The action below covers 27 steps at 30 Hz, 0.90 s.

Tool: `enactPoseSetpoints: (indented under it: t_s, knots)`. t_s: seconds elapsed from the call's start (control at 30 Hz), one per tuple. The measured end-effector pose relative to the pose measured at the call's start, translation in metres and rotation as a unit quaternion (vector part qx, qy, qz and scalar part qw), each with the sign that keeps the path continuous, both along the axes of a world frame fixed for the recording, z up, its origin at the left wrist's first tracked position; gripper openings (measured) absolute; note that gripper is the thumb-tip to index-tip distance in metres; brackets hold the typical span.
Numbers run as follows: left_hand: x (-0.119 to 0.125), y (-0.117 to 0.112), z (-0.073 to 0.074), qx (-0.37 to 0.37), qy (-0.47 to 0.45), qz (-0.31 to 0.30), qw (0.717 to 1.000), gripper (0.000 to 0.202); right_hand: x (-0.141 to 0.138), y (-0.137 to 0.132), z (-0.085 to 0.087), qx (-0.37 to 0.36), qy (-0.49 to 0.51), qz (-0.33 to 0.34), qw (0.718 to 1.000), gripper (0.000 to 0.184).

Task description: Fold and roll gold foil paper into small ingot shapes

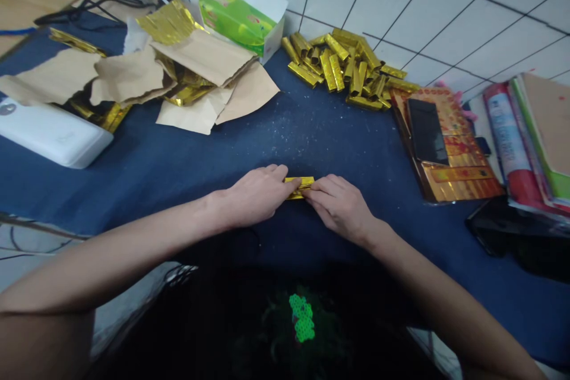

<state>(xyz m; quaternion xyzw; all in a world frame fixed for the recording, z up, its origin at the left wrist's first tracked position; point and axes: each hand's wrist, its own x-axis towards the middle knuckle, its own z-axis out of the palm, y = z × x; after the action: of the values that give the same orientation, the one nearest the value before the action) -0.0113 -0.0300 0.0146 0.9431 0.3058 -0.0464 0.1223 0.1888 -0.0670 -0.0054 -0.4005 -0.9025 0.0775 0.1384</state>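
Note:
A small folded piece of gold foil paper (pixel 301 186) lies on the dark blue cloth (pixel 294 124) near the table's front edge. My left hand (pixel 262 191) grips its left end, fingers bent over it. At the other end, my right hand (pixel 338 202) pinches the paper with its fingertips. Creases run lengthwise along the strip, and its two ends are partly hidden under my fingers. Beyond my hands, a heap of folded gold paper rolls (pixel 336 68) rests against the tiled wall.
Torn brown paper (pixel 209 56) and gold sheets (pixel 167 21) lie at the back left, beside a green tissue pack (pixel 238 18). A white power bank (pixel 53 133) sits far left. On the right, a black phone (pixel 427 130) rests on a patterned gold packet (pixel 472 181), near upright folders (pixel 543 130).

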Motion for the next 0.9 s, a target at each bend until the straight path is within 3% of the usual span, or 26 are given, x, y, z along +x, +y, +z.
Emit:
enactPoseSetpoints:
  t_s: [0.17,0.37,0.7,0.9]
  knots:
    - [0.001,0.001,0.004,-0.023,-0.011,0.005,1.0,0.031,-0.001,0.01,0.005,-0.1,0.073,-0.05,0.991,0.017]
    - [0.001,0.001,0.002,-0.043,-0.012,0.026,0.999,0.034,-0.004,0.021,0.013,-0.211,0.094,-0.105,0.967,0.012]
    - [0.001,0.0,-0.002,-0.028,-0.036,0.039,0.998,0.036,-0.004,0.032,0.014,-0.319,0.11,-0.163,0.927,0.009]
    - [0.001,-0.003,-0.005,-0.034,-0.043,0.059,0.997,0.039,-0.006,0.037,0.015,-0.319,0.104,-0.163,0.928,0.007]
